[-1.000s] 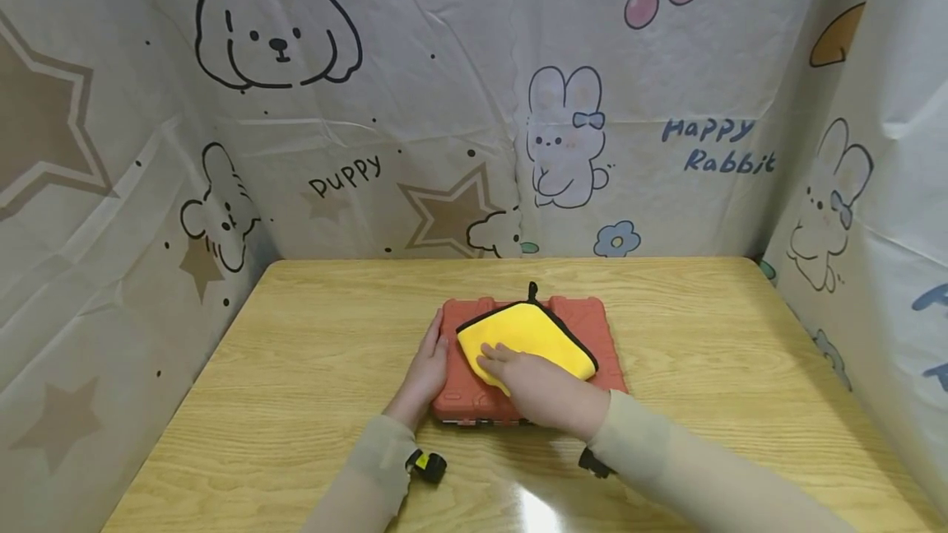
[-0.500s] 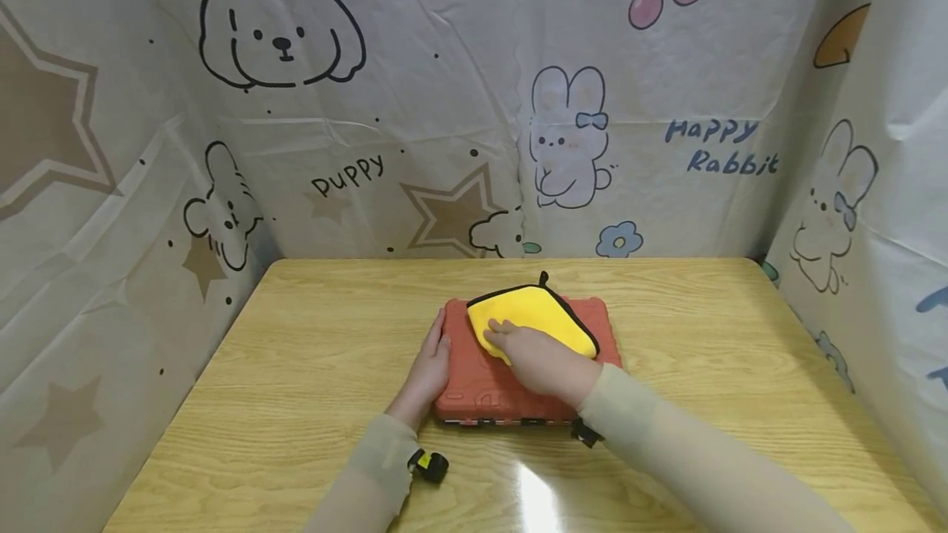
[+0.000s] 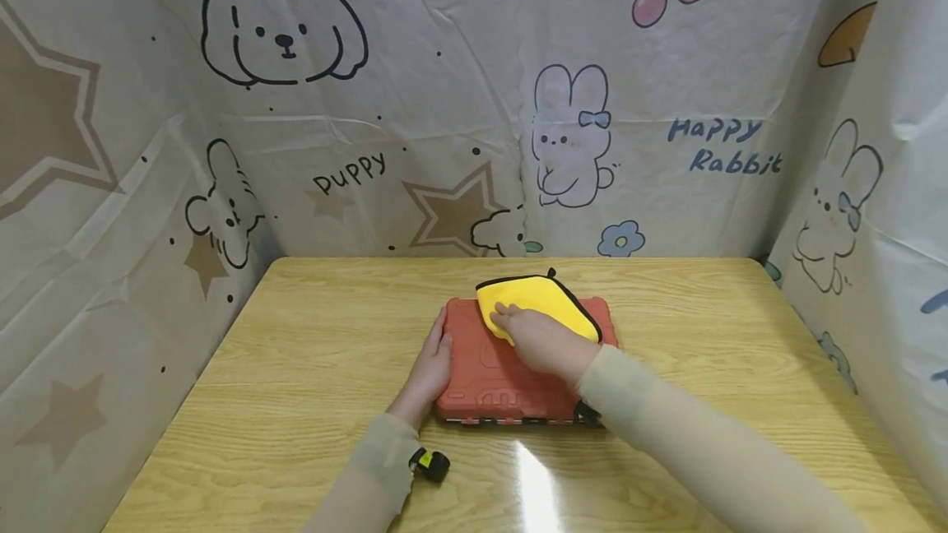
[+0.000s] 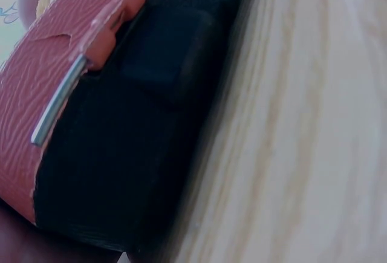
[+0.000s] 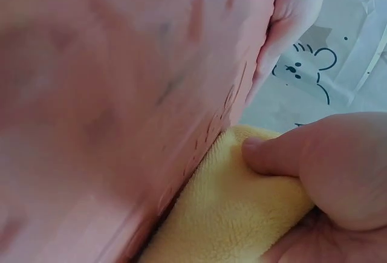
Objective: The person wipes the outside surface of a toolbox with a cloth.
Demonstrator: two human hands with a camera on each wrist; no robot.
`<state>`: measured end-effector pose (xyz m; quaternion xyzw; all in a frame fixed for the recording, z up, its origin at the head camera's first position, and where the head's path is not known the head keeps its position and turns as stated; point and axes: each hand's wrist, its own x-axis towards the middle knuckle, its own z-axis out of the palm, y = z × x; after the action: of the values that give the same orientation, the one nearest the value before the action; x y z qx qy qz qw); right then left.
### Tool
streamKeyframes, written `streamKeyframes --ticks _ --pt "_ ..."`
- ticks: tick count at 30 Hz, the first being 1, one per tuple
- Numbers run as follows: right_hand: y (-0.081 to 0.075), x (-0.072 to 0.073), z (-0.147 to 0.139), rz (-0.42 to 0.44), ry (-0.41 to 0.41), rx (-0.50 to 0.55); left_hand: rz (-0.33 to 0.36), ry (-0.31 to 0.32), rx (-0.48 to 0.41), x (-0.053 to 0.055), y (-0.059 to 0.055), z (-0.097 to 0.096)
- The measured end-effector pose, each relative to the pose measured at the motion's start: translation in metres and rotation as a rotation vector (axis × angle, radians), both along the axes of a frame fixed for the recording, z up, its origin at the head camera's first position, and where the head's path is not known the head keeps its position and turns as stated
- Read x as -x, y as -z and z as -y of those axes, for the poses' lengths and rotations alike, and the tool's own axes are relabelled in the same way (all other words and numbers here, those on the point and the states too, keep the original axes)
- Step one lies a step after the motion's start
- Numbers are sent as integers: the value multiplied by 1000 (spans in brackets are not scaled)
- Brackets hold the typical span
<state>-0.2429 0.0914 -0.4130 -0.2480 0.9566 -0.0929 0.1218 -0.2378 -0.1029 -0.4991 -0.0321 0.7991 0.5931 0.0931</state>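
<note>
A red plastic case (image 3: 485, 364) with a dark lower part lies on the wooden table. My left hand (image 3: 429, 368) rests along its left side, fingers fairly straight. Over the far part of the lid lies a folded yellow cleaning cloth (image 3: 544, 296) with black edging and a small loop. My right hand (image 3: 544, 341) holds it, fingers on top. In the right wrist view, the thumb (image 5: 272, 155) presses the cloth's fluffy underside (image 5: 224, 202), pinching it beside the case. The left wrist view shows the case's dark side (image 4: 133, 142) and a hinge with a metal pin (image 4: 59, 100).
The wooden table (image 3: 318, 336) surrounds the case on all sides. A printed curtain (image 3: 444, 89) with cartoon animals stands behind the table and along both sides. A small black device (image 3: 431, 465) is strapped at the left wrist.
My right hand has slid the yellow cloth away from me and slightly right across the lid, baring more of its near part. The left hand has stayed at the case's left side.
</note>
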Motion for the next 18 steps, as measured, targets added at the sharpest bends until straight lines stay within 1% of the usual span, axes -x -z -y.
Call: streamKeyframes --ticks 3,6,12,18 --pt "-1 1 0 -1 2 -14 4 0 -1 0 -1 0" --pt "-2 -3 1 -5 -12 -31 7 4 -6 -1 -1 0" --pt "-1 -16 0 -34 -53 -74 7 10 -19 -1 0 0" --pt "2 -31 -5 -62 -96 -76 12 3 -2 0 1 0"
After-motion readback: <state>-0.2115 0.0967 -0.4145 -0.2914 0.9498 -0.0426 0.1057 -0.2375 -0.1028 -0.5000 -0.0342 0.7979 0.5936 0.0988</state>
